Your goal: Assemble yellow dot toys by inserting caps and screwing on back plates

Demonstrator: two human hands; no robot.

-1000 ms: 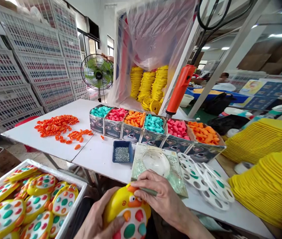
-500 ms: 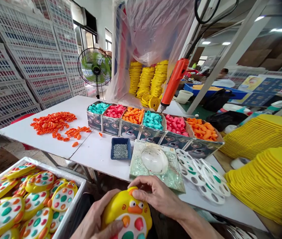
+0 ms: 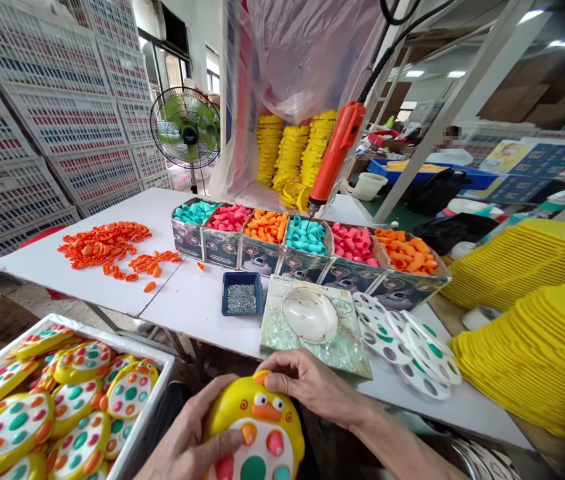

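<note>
A yellow duck toy (image 3: pixel 255 427) with an orange beak, white belly and coloured bumps is held upright at the bottom centre, face toward me. My left hand (image 3: pixel 202 433) wraps round its left side, thumb on an orange bump. My right hand (image 3: pixel 307 387) pinches the orange tuft (image 3: pixel 261 377) on top of its head. Beyond the hands, a green box (image 3: pixel 352 340) bears a clear oval tray (image 3: pixel 309 315). A blue tray (image 3: pixel 227 308) of small screws stands to its left. An orange electric screwdriver (image 3: pixel 336 157) hangs above the cartons of coloured pieces (image 3: pixel 307 237).
White crate (image 3: pixel 162 377) of similar toys at lower left. Orange pieces (image 3: pixel 97 243) lie on the table (image 3: pixel 177 300). White perforated plates (image 3: pixel 387 337) are beside the green box. Yellow stacks (image 3: pixel 527 347) rise at right. Behind stand a fan (image 3: pixel 187 133) and a person (image 3: pixel 450 139).
The view has shifted slightly. Both hands keep their hold on the duck toy, which looks almost unmoved. The hanging screwdriver appears a little farther left and higher.
</note>
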